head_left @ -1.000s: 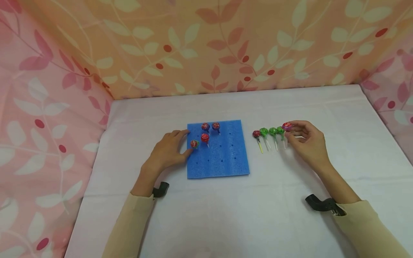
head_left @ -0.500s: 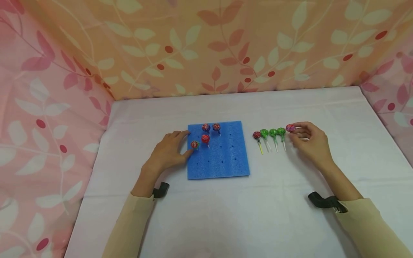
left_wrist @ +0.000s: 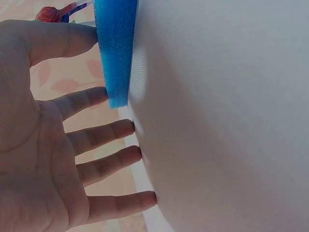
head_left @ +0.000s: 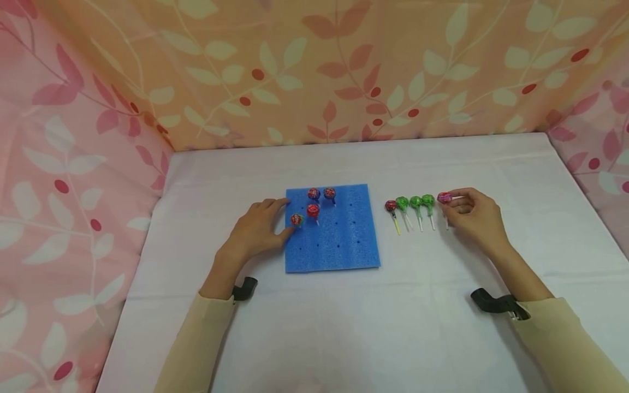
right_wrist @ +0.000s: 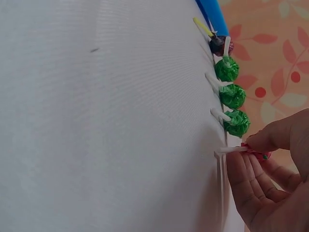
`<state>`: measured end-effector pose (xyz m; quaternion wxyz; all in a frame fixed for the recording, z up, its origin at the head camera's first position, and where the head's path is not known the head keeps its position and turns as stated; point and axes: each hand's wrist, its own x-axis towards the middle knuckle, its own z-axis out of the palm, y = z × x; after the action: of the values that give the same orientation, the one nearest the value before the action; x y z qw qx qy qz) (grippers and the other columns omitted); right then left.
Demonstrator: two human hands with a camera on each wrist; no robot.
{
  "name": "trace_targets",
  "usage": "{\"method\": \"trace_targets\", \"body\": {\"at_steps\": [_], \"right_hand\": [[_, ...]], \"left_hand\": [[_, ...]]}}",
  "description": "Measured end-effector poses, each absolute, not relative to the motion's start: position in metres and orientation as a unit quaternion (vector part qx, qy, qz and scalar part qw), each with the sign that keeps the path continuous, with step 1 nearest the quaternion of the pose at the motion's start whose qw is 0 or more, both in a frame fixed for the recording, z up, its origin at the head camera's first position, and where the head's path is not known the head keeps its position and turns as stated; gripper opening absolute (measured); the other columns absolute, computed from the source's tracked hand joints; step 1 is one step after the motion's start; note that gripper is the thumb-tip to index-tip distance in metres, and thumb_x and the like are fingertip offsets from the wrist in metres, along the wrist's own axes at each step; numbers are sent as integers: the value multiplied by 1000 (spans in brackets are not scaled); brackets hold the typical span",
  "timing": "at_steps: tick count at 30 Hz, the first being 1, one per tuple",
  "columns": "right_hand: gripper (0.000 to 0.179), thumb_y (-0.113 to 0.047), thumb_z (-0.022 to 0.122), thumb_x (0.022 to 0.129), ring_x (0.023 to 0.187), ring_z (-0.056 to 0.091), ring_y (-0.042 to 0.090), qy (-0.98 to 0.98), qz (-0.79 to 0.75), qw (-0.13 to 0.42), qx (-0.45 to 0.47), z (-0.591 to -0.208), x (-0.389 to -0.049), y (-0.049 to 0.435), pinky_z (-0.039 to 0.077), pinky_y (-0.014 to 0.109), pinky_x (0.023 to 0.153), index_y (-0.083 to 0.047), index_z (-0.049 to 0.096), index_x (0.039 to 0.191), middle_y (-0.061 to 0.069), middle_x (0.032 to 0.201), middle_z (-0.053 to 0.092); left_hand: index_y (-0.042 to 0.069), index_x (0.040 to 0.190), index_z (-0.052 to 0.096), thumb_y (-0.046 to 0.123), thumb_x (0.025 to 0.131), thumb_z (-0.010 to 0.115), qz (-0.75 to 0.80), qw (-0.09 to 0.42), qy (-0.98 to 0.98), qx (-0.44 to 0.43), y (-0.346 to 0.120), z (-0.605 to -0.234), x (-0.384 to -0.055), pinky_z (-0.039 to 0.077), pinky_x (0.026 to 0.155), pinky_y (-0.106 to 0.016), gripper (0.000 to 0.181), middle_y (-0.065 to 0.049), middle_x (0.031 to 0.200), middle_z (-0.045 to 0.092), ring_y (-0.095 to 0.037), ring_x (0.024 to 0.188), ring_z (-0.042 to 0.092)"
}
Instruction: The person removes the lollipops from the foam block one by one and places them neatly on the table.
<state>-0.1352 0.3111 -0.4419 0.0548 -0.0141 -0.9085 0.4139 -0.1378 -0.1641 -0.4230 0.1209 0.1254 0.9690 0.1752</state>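
Note:
My left hand (head_left: 259, 229) rests at the left edge of a blue foam board (head_left: 344, 256), fingers spread and fairly straight. In the left wrist view the thumb and index fingertips touch the board (left_wrist: 115, 58), and the other fingertips reach the tablecloth. Pinched between my right hand's (head_left: 474, 218) thumb and fingers is a pink-red lollipop (head_left: 444, 197), its white stick (right_wrist: 231, 150) pointing toward me. Left of it lie three green lollipops (head_left: 415, 202) and a dark red one (head_left: 390, 205) with a yellow stick, side by side in a row.
Several wrapped lollipops (head_left: 313, 210) stand in the foam board's back left part; small holes dot the rest of it. A white cloth (head_left: 334, 327) covers the table. Floral curtains (head_left: 275, 71) hang behind and at both sides.
My right hand has moved slightly right and toward me with the pink-red lollipop, from overlapping the rightmost green one to a spot beside it. My left hand keeps its place at the board.

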Motion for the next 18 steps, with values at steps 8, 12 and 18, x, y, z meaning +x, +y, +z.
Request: {"method": "trace_targets", "body": {"at_steps": [8,12,18], "right_hand": [[37,-15,74,95,62,67,-11,-914,406,13,-18,-439,-139,312,55,13,56,4,67,126,14,97,79],[39,-15,73,96,63,66,-12,-918,397,-5,-23,-439,-140,310,56,13,58,5,65,129,29,109,76],[44,-17,72,98,65,64,-13,-925,377,-28,-26,-438,-143,310,54,12,59,7,63,133,32,114,74]], "left_hand": [[21,161,44,49,97,65,175,123,969,124,-164,-423,-138,45,116,-68,73,-12,165,47,-41,152,44],[21,161,44,48,97,65,173,124,969,122,-164,-423,-137,45,116,-68,73,-12,165,47,-41,152,44],[21,161,44,48,97,65,175,121,969,122,-164,-423,-137,45,116,-68,72,-12,165,47,-41,152,44]]}}
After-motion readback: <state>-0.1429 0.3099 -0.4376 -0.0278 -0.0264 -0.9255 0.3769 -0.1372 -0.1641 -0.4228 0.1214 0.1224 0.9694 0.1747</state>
